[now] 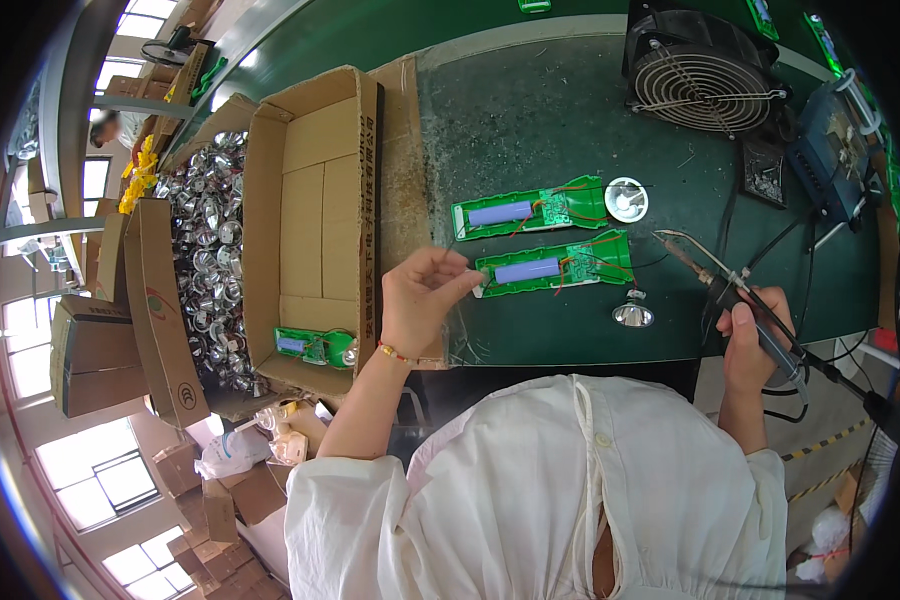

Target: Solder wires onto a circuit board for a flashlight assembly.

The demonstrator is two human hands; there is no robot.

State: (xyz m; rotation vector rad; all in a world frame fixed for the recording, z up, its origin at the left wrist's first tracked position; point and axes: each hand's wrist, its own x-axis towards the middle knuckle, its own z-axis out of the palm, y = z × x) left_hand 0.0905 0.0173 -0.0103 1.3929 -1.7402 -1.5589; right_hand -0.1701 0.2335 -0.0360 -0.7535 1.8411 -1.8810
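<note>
Green circuit board (pixel 555 267) with a pale purple cell, lying on the dark bench mat (pixel 530 130) just in front of the person, nearer of two alike. Touching its left end with the left hand (pixel 425 297), fingertips (pixel 467 272) pinching together there (what is pinched is too fine to tell). Gripping a soldering iron (pixel 735 290) in the right hand (pixel 752 345), fingers wrapping its handle, tip pointing toward the board's right end but staying apart from it. Second board (pixel 530 212) lying just behind, beside a white round reflector (pixel 626 199); a silver reflector (pixel 633 314) sitting near the first board's right end. Open cardboard box (pixel 315 190) standing to the left, holding one more green board (pixel 315 345).
</note>
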